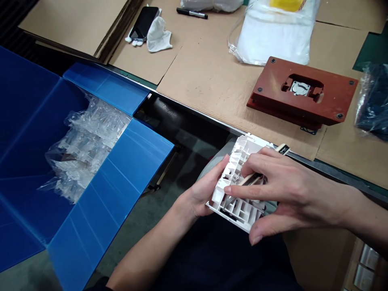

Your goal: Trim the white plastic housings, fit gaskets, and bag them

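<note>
My left hand (204, 190) grips a white ribbed plastic housing (239, 161) along its left edge, at the front of the table and above my lap. The housing is tilted, with its open, ribbed inside facing up. Over it, my right hand (279, 190) is curled round a slim tool (251, 179) with a cream handle and a black marked end. The index finger stretches along the tool towards the housing's ribs. A thin grey tip seems to reach in among the ribs; its exact kind cannot be made out. My right thumb is beside the housing's lower right corner.
A red-brown fixture (330, 91) with a small metal part (300, 88) lies on the cardboard-covered table (206, 68). A blue box (121, 161) at left holds bagged clear-wrapped parts (87, 149). Further back are a phone (144, 23), white glove (159, 36), marker (192, 13) and plastic bags (275, 36).
</note>
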Motion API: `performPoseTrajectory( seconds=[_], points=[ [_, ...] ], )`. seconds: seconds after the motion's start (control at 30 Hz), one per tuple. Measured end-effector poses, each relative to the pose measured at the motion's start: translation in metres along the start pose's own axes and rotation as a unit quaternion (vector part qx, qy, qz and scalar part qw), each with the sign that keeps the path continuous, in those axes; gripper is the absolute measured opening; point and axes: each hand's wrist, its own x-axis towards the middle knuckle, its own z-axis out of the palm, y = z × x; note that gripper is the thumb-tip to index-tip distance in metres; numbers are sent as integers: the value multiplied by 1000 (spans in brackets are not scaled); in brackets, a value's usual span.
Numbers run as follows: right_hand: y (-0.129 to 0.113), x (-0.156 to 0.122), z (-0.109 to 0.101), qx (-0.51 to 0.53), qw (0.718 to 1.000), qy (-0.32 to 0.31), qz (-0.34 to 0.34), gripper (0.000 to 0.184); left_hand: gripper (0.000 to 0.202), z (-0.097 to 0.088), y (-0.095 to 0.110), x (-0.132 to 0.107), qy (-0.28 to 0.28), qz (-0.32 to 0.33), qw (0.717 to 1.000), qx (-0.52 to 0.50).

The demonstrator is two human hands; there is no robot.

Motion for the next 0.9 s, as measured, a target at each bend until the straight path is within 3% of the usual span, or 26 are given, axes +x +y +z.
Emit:
performPoseTrajectory(
  seconds=[0.2,0.33,0.43,0.53,0.63,0.8,0.9],
  points=[
    [2,-2,1,-22,1000,11,-8,52,62,-2,2,3,5,19,1000,0],
    [7,-8,-3,2,1000,30,2,51,64,-4,9,2,-35,47,998,-16],
    [14,-16,-4,18,993,110,36,43,60,-12,11,2,-67,85,994,-22],
    [20,-25,4,36,969,217,115,38,54,-22,11,5,-56,164,985,-11],
    [23,-30,22,79,919,321,216,39,60,-23,10,9,14,241,971,4],
    [30,-37,63,93,822,415,378,32,51,-5,15,11,256,338,905,9],
    [31,-39,84,115,780,450,419,28,53,5,19,11,281,410,868,-17]
  ],
)
